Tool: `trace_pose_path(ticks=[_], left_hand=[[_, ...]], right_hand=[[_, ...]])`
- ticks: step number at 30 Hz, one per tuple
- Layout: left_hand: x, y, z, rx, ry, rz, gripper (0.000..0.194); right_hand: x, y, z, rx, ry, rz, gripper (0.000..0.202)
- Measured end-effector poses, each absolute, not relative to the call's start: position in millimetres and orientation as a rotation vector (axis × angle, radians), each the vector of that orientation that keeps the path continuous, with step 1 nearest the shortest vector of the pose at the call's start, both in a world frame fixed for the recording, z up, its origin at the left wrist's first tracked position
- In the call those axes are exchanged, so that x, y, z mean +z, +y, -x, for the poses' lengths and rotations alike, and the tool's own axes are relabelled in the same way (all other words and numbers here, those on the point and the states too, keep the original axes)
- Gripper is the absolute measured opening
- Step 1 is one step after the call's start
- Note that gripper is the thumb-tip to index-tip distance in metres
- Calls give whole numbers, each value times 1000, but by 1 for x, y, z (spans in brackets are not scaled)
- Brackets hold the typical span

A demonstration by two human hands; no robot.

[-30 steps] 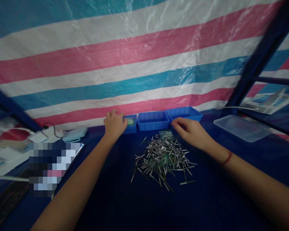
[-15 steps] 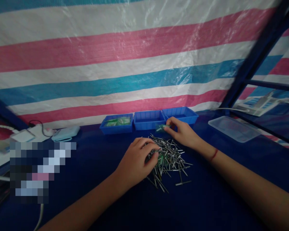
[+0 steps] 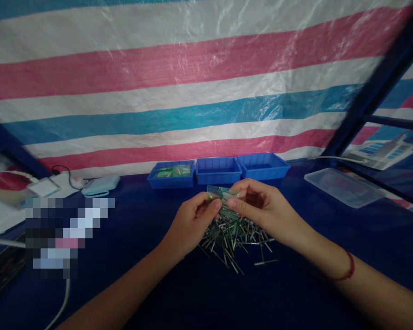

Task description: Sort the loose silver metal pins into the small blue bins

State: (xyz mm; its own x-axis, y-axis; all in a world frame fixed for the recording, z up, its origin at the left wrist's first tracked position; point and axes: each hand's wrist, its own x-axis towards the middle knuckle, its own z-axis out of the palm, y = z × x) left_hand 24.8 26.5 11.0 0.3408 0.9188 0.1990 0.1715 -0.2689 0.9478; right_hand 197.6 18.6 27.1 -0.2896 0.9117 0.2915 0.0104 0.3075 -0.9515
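Left hand (image 3: 194,220) came up to join right hand (image 3: 266,208) over the pin pile (image 3: 231,238), both pinching one small bag (image 3: 223,192) (slick film, likely); loose pinch could drop it there.

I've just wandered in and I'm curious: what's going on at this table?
A person's left hand and right hand together pinch a small clear bag; its contents are hard to make out. It is held over a heap of thin metal rods on the dark blue table. Beyond the heap, three blue bins stand in a row, the leftmost containing greenish packets.
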Motion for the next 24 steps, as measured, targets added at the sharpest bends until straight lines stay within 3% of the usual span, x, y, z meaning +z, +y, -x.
trace_pose_path(ticks=[5, 9, 13, 19, 24], left_hand=[[4, 27, -25, 1127, 939, -1634, 23], [4, 29, -28, 1143, 780, -1295, 49], [9, 30, -27, 820, 654, -962, 71], [11, 23, -27, 922, 644, -1111, 30], [12, 24, -27, 1133, 779, -1374, 19]], right_hand=[[27, 14, -196, 1010, -1652, 857, 16], [27, 11, -201, 410, -1831, 863, 4], [30, 8, -209, -173, -2072, 650, 15], [28, 8, -210, -378, -2178, 593, 22], [24, 5, -199, 61, -1838, 902, 15]])
